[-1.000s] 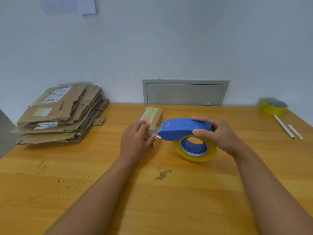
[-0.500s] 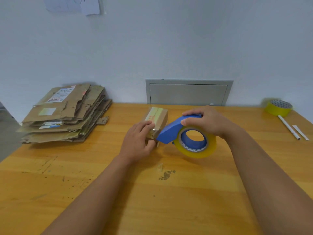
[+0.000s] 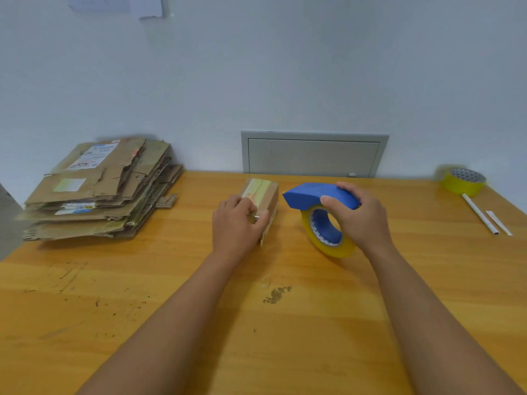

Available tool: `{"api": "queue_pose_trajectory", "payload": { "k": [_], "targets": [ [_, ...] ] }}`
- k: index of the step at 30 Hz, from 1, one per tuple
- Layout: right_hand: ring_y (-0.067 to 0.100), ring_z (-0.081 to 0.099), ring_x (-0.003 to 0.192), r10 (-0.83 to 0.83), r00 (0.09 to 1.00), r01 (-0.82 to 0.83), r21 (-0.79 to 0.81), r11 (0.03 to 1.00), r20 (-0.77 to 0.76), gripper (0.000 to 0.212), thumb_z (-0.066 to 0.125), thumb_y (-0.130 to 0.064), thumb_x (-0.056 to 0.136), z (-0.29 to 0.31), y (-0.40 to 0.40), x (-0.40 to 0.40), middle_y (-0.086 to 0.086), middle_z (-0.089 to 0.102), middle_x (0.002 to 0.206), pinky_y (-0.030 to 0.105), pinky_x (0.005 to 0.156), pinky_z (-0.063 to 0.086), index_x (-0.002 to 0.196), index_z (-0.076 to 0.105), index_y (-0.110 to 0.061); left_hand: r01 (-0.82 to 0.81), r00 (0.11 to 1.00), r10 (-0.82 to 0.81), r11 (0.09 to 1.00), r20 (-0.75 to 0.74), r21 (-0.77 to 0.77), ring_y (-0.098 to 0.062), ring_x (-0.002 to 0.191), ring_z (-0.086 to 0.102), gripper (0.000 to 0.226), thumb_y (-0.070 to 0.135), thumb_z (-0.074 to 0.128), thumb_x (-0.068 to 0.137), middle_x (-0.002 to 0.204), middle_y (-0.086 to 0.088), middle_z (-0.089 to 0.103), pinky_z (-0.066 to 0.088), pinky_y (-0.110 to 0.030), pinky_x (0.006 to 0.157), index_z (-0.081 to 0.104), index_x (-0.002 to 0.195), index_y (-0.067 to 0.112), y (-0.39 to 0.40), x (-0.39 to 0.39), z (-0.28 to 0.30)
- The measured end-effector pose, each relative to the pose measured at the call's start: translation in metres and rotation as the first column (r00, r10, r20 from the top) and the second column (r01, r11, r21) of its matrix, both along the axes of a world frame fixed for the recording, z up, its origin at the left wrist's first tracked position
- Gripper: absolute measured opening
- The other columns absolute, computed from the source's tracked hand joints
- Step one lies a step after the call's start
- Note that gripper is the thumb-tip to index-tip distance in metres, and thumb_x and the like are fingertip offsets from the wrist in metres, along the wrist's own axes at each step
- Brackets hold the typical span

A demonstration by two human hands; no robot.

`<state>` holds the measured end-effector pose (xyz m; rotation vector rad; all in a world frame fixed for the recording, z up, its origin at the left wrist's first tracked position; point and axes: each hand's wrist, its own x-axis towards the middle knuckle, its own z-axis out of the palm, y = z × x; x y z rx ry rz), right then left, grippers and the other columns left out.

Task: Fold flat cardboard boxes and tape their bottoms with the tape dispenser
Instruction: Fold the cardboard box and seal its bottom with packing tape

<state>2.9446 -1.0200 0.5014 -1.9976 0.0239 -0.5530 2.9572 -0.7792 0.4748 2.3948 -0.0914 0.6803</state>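
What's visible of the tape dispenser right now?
The tape dispenser has a blue plastic-looking body, wedge-shaped at its left end, with a yellowish tape roll on a blue hub hanging below it. It stands upright, the roll's lower edge on the wooden table, right of the small box and apart from it. The right hand grips it from above, thumb on the near side, fingers curled over the top. Its blade is not discernible.
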Motion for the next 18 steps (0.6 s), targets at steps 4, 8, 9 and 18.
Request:
{"api": "queue_pose_trajectory", "payload": {
  "k": [4,8,9,18],
  "targets": [
    [0.005,0.057,0.098,-0.085,0.995,0.080,0.095,0.992,0.052,0.049,0.077,-0.048,0.082,-0.011,0.024,0.001,-0.018,0.060,0.111,0.001,0.069,0.037,0.126,0.063,-0.030,0.012,1.000,-0.013,0.998,0.029,0.057,-0.022,0.100,0.049,0.028,0.038,0.072,0.084,0.103,0.000,0.056,0.045,-0.036,0.080,0.063,0.093,0.013,0.000,0.000,-0.004],
    [0.005,0.055,0.099,-0.118,0.989,0.107,0.111,0.988,0.089,0.051,0.075,-0.046,0.085,-0.020,0.046,0.002,-0.018,0.057,0.114,0.004,0.072,0.039,0.130,0.059,-0.027,-0.020,0.997,0.006,0.984,0.079,0.178,-0.026,0.096,0.052,0.030,0.039,0.073,0.082,0.104,-0.004,0.059,0.046,-0.038,0.076,0.064,0.094,0.013,0.002,-0.002,-0.004],
    [0.005,0.055,0.101,-0.121,0.988,0.109,0.118,0.987,0.095,0.052,0.075,-0.045,0.085,-0.022,0.050,0.002,-0.018,0.057,0.115,0.008,0.077,0.040,0.130,0.059,-0.026,-0.047,0.995,0.027,0.978,0.100,0.205,-0.028,0.093,0.053,0.030,0.039,0.074,0.082,0.102,-0.005,0.060,0.046,-0.039,0.074,0.064,0.093,0.012,0.001,-0.003,-0.005],
    [0.010,0.056,0.106,-0.143,0.980,0.128,0.109,0.986,0.138,0.057,0.072,-0.048,0.085,-0.035,0.058,-0.001,-0.013,0.057,0.120,0.019,0.084,0.045,0.134,0.057,-0.022,-0.105,0.983,0.054,0.948,0.173,0.301,-0.031,0.088,0.056,0.035,0.044,0.074,0.083,0.101,-0.008,0.063,0.050,-0.040,0.069,0.066,0.095,0.012,-0.001,-0.007,-0.012]
  ]
}}
